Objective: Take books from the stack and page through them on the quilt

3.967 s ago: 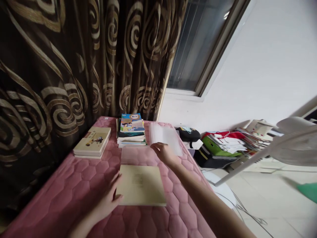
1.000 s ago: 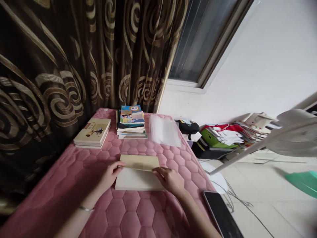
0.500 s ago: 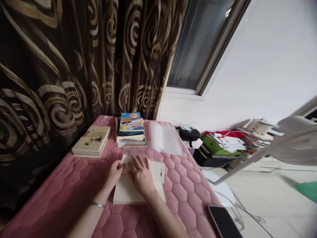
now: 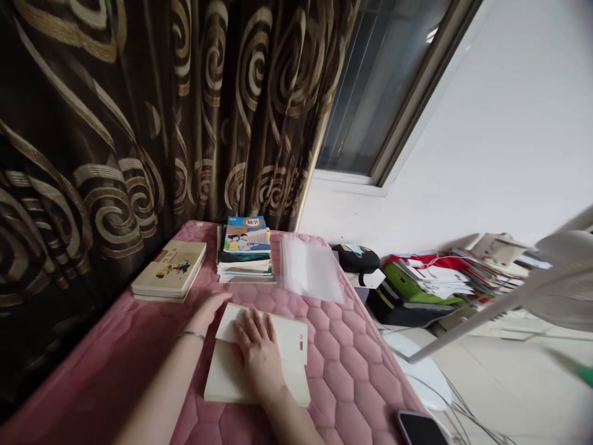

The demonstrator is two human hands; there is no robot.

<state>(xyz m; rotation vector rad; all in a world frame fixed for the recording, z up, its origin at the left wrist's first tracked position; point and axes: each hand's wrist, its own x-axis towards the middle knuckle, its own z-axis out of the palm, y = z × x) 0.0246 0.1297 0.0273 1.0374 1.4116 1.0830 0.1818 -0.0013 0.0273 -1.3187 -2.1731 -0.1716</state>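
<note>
An off-white book (image 4: 231, 377) lies on the pink quilted mattress in front of me, with a pale flap or cover panel (image 4: 293, 349) over its upper part; a small reddish mark shows near the right side. My right hand (image 4: 260, 352) rests flat on this panel, fingers spread. Just beyond the book's upper left corner is my left hand (image 4: 212, 309), seen edge-on with its fingers stretched forward and nothing visible in them. A bracelet circles the left wrist. Clear plastic sheets (image 4: 312, 272) lie beyond the book to the right.
A stack of tan books (image 4: 171, 269) sits at the left edge of the mattress (image 4: 343, 364). Behind are piled textbooks (image 4: 245, 247), a blue one on top. A phone (image 4: 421, 428) lies at the near right. A white fan (image 4: 532, 296) and cables stand beyond the edge.
My left hand has left the book's flap and moved forward and left past its corner, fingers straightening. My right hand stays on the panel. The view has shifted slightly.
</note>
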